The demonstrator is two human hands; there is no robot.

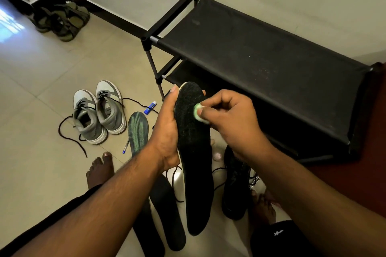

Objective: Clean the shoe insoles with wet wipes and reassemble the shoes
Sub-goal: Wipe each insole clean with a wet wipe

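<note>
His left hand (167, 129) grips the black insole (195, 152); his right hand (227, 115) pinches a balled wet wipe (197, 112) near its toe, which could flex under pressure.

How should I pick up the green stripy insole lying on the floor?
Pinch the narrow middle of the flat green-striped foam insole across its long edges, coming from above. It lies flat on the tiled floor, toe end away from the person, with a blue pen beside it.
</note>
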